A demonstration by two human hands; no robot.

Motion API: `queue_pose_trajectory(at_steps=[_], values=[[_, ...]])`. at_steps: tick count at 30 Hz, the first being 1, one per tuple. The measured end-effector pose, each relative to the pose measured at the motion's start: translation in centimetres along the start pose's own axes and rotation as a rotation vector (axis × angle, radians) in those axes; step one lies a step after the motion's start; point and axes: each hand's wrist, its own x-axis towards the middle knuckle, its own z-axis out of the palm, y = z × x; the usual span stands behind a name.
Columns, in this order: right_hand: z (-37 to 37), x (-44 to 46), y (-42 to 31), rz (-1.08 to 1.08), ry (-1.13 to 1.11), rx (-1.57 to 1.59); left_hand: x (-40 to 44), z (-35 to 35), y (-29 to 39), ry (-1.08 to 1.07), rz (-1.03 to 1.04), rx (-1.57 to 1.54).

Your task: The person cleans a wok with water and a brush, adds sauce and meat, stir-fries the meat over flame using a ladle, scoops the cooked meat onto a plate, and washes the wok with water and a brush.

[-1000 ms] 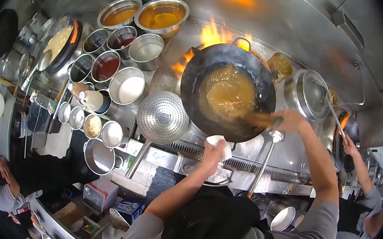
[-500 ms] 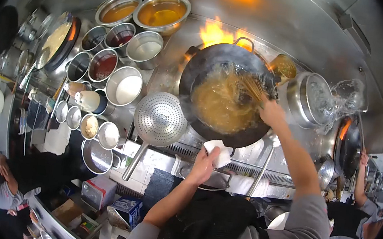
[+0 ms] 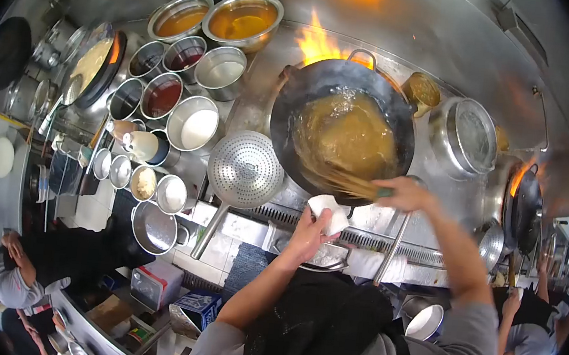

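A large black wok (image 3: 294,88) sits over a burner, with cloudy brown liquid (image 3: 355,133) swirling inside. My right hand (image 3: 406,193) is closed round the green-bound handle of a bamboo wok brush (image 3: 346,182). The brush's blurred bristles lie against the wok's near inner side. In my left hand (image 3: 309,237) is a folded white cloth (image 3: 329,212), gripped close to the wok's near rim. To the left of the wok, a perforated strainer (image 3: 246,170) rests with its handle toward me.
Flames (image 3: 316,42) rise behind the wok. Metal pots of sauces and seasonings, including a white one (image 3: 193,126), crowd the left. A water-filled pot (image 3: 472,138) stands right. Another wok (image 3: 527,210) is farther right. Co-workers (image 3: 18,267) stand at both sides.
The brush has swept from the wok's right inner side down to its near side, with my right hand lower. Water splashing over the right pot has subsided. My left hand still holds the cloth.
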Motion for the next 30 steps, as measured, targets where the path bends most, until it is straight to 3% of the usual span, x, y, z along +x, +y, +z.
queue_pose_trajectory(at_steps=[1,3,5,7,9,12,15,18,20,23,26,30], values=[[-4.1,-1.6,0.2,0.144,-0.13,-0.057,0.3,-0.3,-0.2,-0.021,0.008,0.004],[-8.3,-1.4,-1.6,0.278,0.014,-0.566,0.7,-0.3,0.0,-0.025,0.003,-0.026],[-6.9,4.1,-2.9,0.338,0.257,-0.52,0.8,-0.5,-0.3,-0.053,0.03,-0.005],[-2.4,10.6,-4.1,0.414,0.351,-0.545,0.9,-0.2,-0.6,-0.043,0.041,-0.027],[1.9,12.7,-7.5,0.36,0.441,-0.442,1.0,-0.2,-0.8,0.006,0.104,-0.005],[2.2,5.7,-11.1,0.273,0.281,-0.35,-0.2,0.4,0.3,-0.015,0.076,-0.02],[0.4,1.5,-4.7,0.42,0.169,-0.572,-0.3,0.1,0.7,-0.026,0.036,-0.031],[-4.2,4.4,-0.1,0.43,0.324,-0.603,0.6,-0.4,0.6,-0.037,0.053,-0.008],[-4.8,10.5,0.7,0.271,0.409,-0.47,0.7,-0.6,-0.1,-0.037,0.068,0.011],[-1.6,14.2,-5.9,0.248,0.399,0.354,1.4,-0.7,-0.4,-0.002,0.077,0.023],[2.6,12.7,-10.5,0.11,0.28,0.735,1.9,-1.2,-1.0,-0.015,0.103,0.035],[3.3,6.9,-11.4,0.103,0.153,0.743,0.2,0.4,1.0,0.022,0.005,0.016]])
